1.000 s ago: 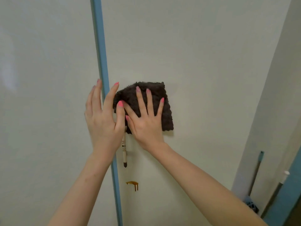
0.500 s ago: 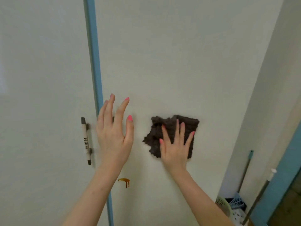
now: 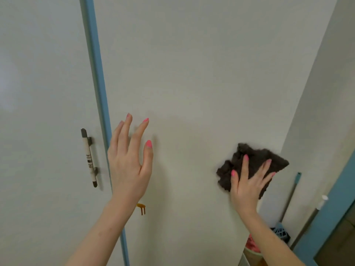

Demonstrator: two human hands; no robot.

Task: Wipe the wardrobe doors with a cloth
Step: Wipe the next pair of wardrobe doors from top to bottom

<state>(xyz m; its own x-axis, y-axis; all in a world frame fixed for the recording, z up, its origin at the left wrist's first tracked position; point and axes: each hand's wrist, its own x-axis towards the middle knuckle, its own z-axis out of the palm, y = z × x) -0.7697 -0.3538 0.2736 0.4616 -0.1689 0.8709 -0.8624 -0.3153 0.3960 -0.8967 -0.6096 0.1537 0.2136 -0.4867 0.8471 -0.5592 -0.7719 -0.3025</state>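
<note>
A: Entry, head view, nearest things first. Two bare forearms come up from the bottom edge. Left hand [image 3: 130,166], lower centre-left: released, fingers spread and pointing up, nothing in it. Pink nails.

B: Is it touching the door?

A: Cannot tell. It sits in front of the right door [image 3: 192,73], just right of the blue strip [image 3: 99,104]; a faint shadow falls beside the fingers.

B: Right hand?

A: Right hand [image 3: 247,185], lower right: flat, fingers fanned, palm pressing the cloth [image 3: 253,160] against the right door. Pressed rather than clenched; no finger curls around the fabric.

B: Where is the cloth exactly?

A: Dark brown, fuzzy, bunched on its left side. It lies on the right door near that door's right edge, at about the height of the handle, well apart from the left hand. Its upper part and right corner show beyond the fingertips.

B: What else is on the doors?

A: Handle [image 3: 89,158] on the left door [image 3: 38,112], a pale vertical bar with dark ends, just left of the blue strip. Amber drip stain [image 3: 141,207] on the right door, partly behind the left wrist.

B: And further back?

A: Lower right corner, past the wardrobe: a grey pole with a teal tip [image 3: 290,196] leaning on the wall, a second pole with a white tip [image 3: 315,212], a blue mesh object [image 3: 280,232] at their foot, and a blue frame [image 3: 330,217]. A reddish item sits low by the right forearm; too blurred to identify.
</note>
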